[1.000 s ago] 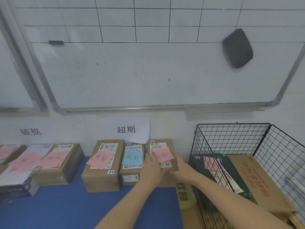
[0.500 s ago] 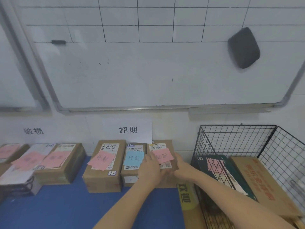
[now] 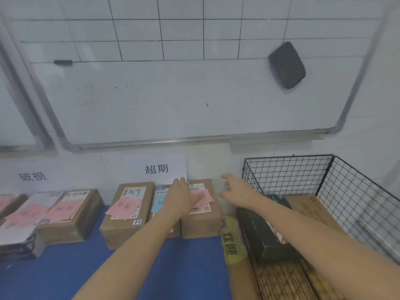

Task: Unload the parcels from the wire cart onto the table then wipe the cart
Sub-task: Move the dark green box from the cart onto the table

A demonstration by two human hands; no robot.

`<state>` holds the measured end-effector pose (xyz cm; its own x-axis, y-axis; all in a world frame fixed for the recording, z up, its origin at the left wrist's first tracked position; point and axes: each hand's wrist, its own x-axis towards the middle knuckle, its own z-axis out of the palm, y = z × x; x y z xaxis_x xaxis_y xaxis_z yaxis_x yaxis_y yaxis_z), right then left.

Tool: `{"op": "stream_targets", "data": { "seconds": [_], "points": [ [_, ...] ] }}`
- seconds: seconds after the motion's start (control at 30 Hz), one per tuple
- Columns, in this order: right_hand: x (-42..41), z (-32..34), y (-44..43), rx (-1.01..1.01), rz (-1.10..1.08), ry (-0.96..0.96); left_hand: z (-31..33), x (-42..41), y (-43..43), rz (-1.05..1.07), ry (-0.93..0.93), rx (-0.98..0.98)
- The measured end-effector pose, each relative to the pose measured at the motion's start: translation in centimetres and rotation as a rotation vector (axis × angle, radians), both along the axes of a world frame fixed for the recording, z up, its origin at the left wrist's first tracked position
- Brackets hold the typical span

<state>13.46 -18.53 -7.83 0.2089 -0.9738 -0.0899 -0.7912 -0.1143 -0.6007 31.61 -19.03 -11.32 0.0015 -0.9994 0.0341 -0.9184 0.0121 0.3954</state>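
Three brown parcels stand side by side on the blue table [image 3: 65, 276] against the wall. My left hand [image 3: 180, 197] lies flat with straight fingers over the middle parcel [image 3: 159, 202] and the pink note on the right parcel [image 3: 202, 221]. The left parcel [image 3: 125, 215] carries its own pink note. Off the boxes, my right hand [image 3: 234, 189] hovers with loose fingers between the right parcel and the black wire cart [image 3: 287, 176]. The cart holds a dark green parcel [image 3: 262, 230] and a brown carton [image 3: 311, 210].
More parcels with pink notes [image 3: 67, 211] lie at the table's left end. A yellow-green taped item [image 3: 230, 239] sits between table and cart. A whiteboard [image 3: 173, 94] with a dark eraser [image 3: 286, 64] hangs above. Paper labels [image 3: 157, 169] are stuck on the wall.
Both hands have let go of the right parcel, which now rests on the table. My right hand has lifted away to the right, and my left hand has flattened on top.
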Motion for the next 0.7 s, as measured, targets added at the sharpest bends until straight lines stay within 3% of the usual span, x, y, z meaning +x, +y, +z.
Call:
{"op": "stream_targets", "data": {
  "seconds": [0.23, 0.5, 0.7],
  "points": [
    [-7.6, 4.9, 3.6, -0.328, 0.018, 0.107, 4.6, -7.8, 2.1, -0.186, 0.209, -0.033],
    [-22.1, 3.4, 6.0, -0.18, -0.13, 0.195, 6.1, -19.7, 4.0, -0.311, 0.077, 0.025],
    [-30.6, -0.9, 4.5, 0.008, -0.063, 0.261, 5.2, -27.3, 5.3, -0.264, -0.014, 0.136]
  ]
}}
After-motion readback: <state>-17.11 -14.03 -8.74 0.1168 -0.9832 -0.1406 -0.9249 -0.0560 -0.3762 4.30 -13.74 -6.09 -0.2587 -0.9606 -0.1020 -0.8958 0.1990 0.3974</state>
